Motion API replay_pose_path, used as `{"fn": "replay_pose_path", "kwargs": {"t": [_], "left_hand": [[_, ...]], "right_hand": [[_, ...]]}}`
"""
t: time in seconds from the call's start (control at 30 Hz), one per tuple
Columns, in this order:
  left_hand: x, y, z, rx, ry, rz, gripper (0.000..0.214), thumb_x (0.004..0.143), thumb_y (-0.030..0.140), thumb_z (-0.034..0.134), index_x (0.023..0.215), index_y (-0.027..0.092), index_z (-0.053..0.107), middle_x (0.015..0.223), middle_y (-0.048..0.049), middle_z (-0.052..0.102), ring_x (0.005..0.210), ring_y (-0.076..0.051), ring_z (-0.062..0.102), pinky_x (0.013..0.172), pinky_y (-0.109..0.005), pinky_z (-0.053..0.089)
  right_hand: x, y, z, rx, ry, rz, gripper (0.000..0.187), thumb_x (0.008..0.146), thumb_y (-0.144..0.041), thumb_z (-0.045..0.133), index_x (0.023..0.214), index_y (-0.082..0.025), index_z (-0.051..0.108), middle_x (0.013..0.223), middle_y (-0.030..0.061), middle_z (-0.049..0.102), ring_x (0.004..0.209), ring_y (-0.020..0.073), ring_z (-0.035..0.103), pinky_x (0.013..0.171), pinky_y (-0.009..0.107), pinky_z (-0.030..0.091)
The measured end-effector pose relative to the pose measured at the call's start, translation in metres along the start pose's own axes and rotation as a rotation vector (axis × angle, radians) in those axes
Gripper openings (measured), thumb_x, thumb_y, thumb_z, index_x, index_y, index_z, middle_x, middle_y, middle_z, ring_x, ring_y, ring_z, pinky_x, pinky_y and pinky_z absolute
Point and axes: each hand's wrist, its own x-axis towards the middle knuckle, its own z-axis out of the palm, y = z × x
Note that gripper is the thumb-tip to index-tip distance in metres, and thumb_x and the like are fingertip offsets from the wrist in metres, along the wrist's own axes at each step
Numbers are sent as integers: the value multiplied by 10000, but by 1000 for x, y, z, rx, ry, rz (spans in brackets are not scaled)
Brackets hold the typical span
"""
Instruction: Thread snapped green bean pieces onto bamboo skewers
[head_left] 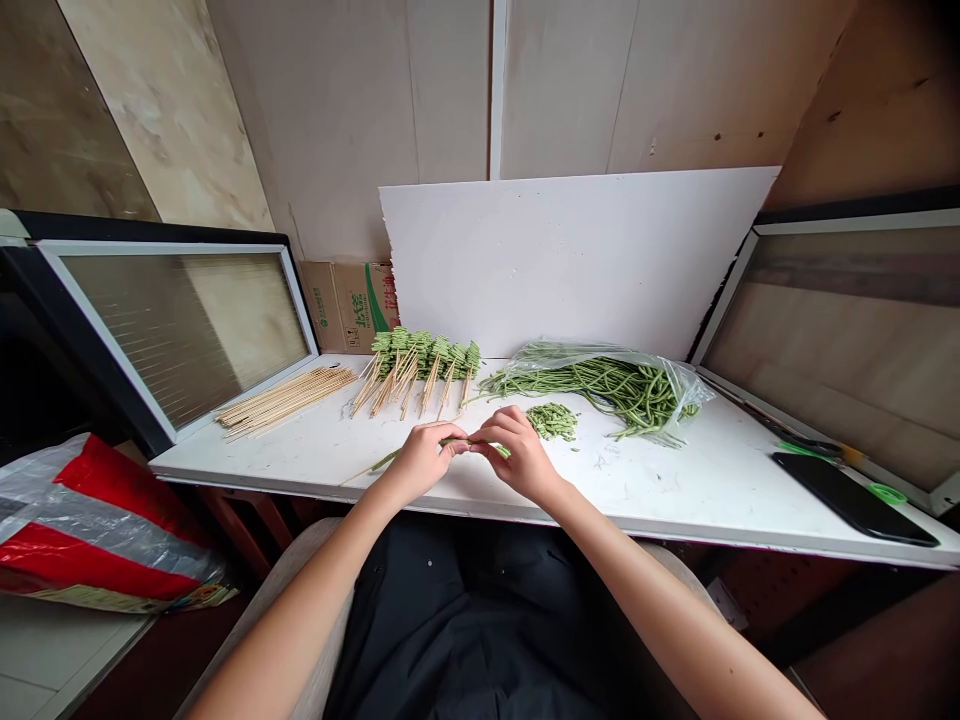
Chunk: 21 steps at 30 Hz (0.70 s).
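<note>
Writing first: cardboard box (352, 307) at 11 o'clock from my hands carries green and red Chinese characters, angled and too small for me to read with confidence. Red-and-silver bag (112, 540) at 8 to 9 has print along its bottom edge, illegible.

Edges: front lip of the white tabletop (645, 490) passes just under my wrists. White board (585, 260) backs it from 12 to 1. Framed panels flank both ends: left panel (191, 325) at 10, right panel (862, 340) at 2. Room: bare tabletop between my right wrist and the black phone (847, 498) at 3.

Grip: left hand (429, 458) and right hand (517, 450) nearly touching at the fingertips, both pinched narrow on one long green bean (384, 462). Thin, pale green, tail sticking out toward 8 past my left hand.

Around: bare skewers (289, 398) 9 to 10, loaded skewers (424, 355) 11, chopped pieces (553, 421) 2 to 3, bagged beans (600, 383) 2.
</note>
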Motion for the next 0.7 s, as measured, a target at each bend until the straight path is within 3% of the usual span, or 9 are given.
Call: {"fn": "replay_pose_path", "kwargs": {"t": [0.13,0.27,0.7], "left_hand": [[0,1,2,11,0,28,117,970,170,684,948,209,792,926,-35,799,835,-195,719,790,-305,530],[0,-1,2,19,111,96,69,954,179,729,967,214,787,945,-45,800,847,-203,735,801,-316,550],[1,-7,0,97,251,163,103,902,140,794,953,228,778,922,-42,795,857,-218,736,799,-339,555]], "right_hand": [[0,-3,0,-52,-4,-19,112,1016,-202,653,1074,-259,730,941,85,716,985,287,567,874,463,493],[2,-3,-3,-47,21,0,90,1010,-275,694,1091,-251,725,945,84,724,959,280,568,879,468,497],[1,4,-5,-51,48,39,268,954,-407,779,1174,-259,740,955,84,728,963,287,598,893,469,525]]}}
